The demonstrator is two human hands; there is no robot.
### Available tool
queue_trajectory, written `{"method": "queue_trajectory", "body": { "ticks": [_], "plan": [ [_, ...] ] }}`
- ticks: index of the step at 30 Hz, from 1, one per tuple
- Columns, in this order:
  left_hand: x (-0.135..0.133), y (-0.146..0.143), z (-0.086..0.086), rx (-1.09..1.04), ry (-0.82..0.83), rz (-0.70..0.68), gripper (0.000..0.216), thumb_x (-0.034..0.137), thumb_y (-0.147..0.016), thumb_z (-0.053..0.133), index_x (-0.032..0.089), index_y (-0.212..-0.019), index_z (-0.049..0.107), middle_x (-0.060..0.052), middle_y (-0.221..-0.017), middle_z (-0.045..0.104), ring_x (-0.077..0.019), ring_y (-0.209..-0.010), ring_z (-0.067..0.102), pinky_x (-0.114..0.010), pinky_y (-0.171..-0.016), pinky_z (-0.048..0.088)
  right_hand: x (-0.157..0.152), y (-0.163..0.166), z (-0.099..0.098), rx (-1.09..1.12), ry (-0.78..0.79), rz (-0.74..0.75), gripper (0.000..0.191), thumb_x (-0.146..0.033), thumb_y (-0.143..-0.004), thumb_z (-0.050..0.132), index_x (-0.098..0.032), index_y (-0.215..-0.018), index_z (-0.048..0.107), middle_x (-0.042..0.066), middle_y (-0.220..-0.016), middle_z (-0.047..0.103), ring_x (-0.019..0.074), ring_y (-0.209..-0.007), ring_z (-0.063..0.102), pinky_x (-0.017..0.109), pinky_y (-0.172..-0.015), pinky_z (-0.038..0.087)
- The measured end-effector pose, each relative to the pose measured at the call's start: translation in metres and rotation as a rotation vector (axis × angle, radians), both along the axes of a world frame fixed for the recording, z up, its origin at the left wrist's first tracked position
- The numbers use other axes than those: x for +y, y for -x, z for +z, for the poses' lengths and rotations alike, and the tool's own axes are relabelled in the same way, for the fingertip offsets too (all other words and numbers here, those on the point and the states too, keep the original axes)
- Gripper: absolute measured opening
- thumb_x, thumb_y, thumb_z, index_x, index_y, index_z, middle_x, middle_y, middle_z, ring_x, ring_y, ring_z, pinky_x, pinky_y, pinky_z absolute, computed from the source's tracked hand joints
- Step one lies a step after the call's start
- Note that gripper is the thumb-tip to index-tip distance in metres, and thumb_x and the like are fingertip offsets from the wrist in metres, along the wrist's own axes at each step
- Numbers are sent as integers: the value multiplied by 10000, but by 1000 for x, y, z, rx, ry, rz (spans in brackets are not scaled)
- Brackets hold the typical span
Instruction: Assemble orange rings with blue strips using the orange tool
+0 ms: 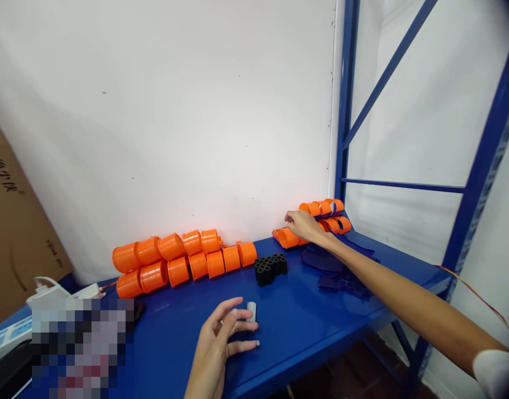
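Observation:
My left hand (221,343) is in front, over the blue table, with its fingers apart and slightly curled. A small pale grey cylinder (252,310) shows just behind its middle finger; whether they touch I cannot tell. My right hand (303,224) reaches far across to the wall side, fingers curled, above the right group of orange cups (288,238). What it holds, if anything, is hidden. Between the hands, a cluster of short black tubes (271,267) stands upright. A longer double row of orange cups (178,271) lies along the wall on the left.
Dark blue flat pieces (325,260) lie under my right forearm. A white power strip (11,332) and a blurred patch occupy the left side, near a cardboard box (21,221). Blue rack posts (348,111) rise at the right. The table's front edge (304,357) runs below.

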State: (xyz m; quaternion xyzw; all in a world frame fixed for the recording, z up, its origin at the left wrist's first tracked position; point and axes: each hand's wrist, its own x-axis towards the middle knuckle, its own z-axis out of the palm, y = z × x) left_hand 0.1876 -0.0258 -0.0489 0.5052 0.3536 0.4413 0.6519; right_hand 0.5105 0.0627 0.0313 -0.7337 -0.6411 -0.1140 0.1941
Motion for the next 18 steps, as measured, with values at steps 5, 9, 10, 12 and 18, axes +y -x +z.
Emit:
{"method": "queue_trajectory", "body": {
  "ticks": [5,9,10,12,18],
  "plan": [
    [3,1,-5,-33,-6,-9,392,424,-818,663,148,-1095,635,-95,-896,682,-276,-832,677,-411,-645,606,8,50,-6,1,51,213,290,-204,-920,526,-168,-1195,610,116,-1194,654,249,-1172,556,329,-962,426],
    [1,1,-4,-37,-2,-2,363,418,-819,665,150,-1063,647,-84,-860,676,-259,-803,671,-398,-631,605,32,86,-5,-5,222,365,375,-283,-911,613,-163,-1262,563,112,-1280,593,244,-1138,575,400,-937,477],
    [0,1,-3,-40,1,-1,361,420,-818,667,149,-1056,650,-82,-853,676,-256,-798,670,-396,-627,605,39,94,-5,-9,283,387,360,-305,-917,618,-159,-1243,572,105,-1256,600,235,-1092,598,415,-907,500],
    [0,1,-2,-50,5,3,359,422,-812,675,147,-1042,655,-80,-837,675,-252,-784,670,-391,-614,604,50,107,-5,-16,405,409,304,-330,-930,614,-150,-1175,602,85,-1158,633,202,-974,638,405,-833,542],
    [0,2,-2,-104,1,33,304,379,-815,681,144,-1005,653,-68,-800,671,-228,-740,670,-361,-592,594,57,115,9,-18,434,388,268,-354,-930,611,-129,-1075,630,45,-1013,658,179,-852,650,348,-745,553]
  ]
}}
